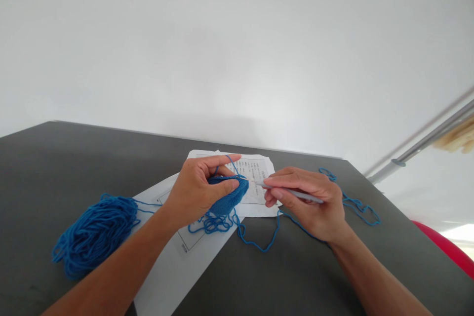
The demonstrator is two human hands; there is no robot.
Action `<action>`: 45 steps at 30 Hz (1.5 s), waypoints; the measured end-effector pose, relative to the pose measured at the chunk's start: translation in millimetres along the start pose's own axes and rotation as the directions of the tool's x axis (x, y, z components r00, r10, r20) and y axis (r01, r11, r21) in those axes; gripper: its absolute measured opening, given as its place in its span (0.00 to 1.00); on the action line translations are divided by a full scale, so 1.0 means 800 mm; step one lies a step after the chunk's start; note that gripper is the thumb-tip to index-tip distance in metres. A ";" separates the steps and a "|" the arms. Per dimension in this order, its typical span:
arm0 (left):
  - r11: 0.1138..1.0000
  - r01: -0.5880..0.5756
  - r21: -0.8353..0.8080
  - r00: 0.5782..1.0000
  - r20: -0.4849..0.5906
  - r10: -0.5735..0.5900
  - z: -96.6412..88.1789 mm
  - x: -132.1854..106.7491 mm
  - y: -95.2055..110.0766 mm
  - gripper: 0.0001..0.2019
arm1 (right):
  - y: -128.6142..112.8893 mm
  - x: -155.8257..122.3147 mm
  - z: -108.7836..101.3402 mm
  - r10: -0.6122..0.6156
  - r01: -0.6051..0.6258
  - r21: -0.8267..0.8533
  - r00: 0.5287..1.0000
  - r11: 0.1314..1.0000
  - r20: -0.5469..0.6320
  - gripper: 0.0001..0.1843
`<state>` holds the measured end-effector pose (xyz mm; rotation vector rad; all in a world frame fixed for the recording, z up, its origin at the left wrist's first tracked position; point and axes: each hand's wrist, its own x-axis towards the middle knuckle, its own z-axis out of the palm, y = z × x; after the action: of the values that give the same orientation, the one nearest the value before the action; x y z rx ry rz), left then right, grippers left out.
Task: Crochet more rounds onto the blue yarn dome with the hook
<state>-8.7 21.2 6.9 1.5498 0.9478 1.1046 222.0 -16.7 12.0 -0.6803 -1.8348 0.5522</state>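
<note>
Right hand: While its fingers close around a slim pale-grey crochet hook (311, 198), the right hand (301, 195) points the thin tip leftward at the work's upper edge.
Left hand: the left hand (202, 182) pinches a blue crocheted yarn piece (231, 200) between thumb and fingers — a strand crosses the index finger.
Crocheted piece: between both hands, above white printed paper sheets (159, 281).
Blue yarn skein: a loose oblong bundle (98, 232) beside the left forearm.
Tabletop: dark grey, matte (296, 281) — loose blue yarn (361, 207) lies beyond the right hand.

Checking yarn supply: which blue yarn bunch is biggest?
The thick skein at the picture's left; the tangle below the left hand and strands beyond the right hand are far smaller.
</note>
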 end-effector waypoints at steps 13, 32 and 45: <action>0.983 0.003 -0.182 0.995 -0.100 -0.021 0.020 -0.003 0.002 0.23 | 0.010 -0.013 0.049 -0.194 0.150 -0.308 0.974 0.939 -0.116 0.21; 0.727 0.219 -0.650 0.972 0.080 -0.221 0.008 -0.002 0.018 0.23 | 0.008 -0.023 0.048 -0.399 0.363 -0.546 0.915 0.755 0.057 0.36; 0.844 0.168 -0.509 0.983 0.022 -0.183 -0.003 0.006 0.009 0.22 | 0.010 -0.012 0.012 -0.404 0.483 -0.531 0.875 0.697 0.265 0.20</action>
<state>-9.1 24.5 15.0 0.9950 0.7196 1.1331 217.6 -17.9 -3.0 -0.5615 -2.2180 -0.3308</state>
